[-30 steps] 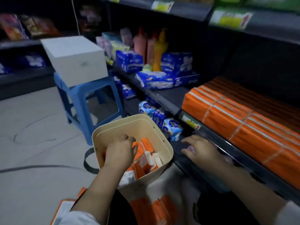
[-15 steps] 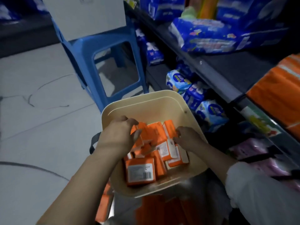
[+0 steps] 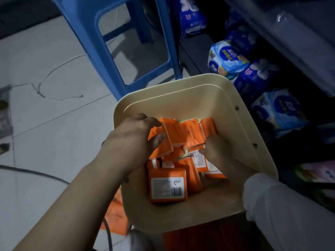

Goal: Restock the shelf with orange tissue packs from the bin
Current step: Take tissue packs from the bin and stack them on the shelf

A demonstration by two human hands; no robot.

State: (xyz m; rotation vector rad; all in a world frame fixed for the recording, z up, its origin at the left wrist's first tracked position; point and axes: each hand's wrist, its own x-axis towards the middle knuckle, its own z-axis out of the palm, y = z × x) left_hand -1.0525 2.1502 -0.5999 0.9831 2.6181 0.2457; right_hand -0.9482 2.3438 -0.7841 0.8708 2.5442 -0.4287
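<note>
A cream plastic bin (image 3: 250, 127) sits below me, holding several small orange tissue packs (image 3: 192, 134). One pack with a white barcode label (image 3: 167, 185) lies face up near the front. My left hand (image 3: 130, 142) is inside the bin, its fingers and thumb curled round an orange pack (image 3: 161, 144) at the left of the pile. My right hand (image 3: 215, 153) reaches in from the right, and its fingers pinch a pack with a white label (image 3: 200, 160). The shelf of orange packs is out of view.
A blue plastic stool (image 3: 163, 44) stands on the tiled floor just behind the bin. Blue and white wrapped packs (image 3: 226, 58) fill the low shelf at right. Orange packaging (image 3: 116, 214) lies on the floor under the bin's left front.
My right hand left the shelf edge and went into the bin. My head tilted down, so the bin fills the view. Both hands have closed on packs.
</note>
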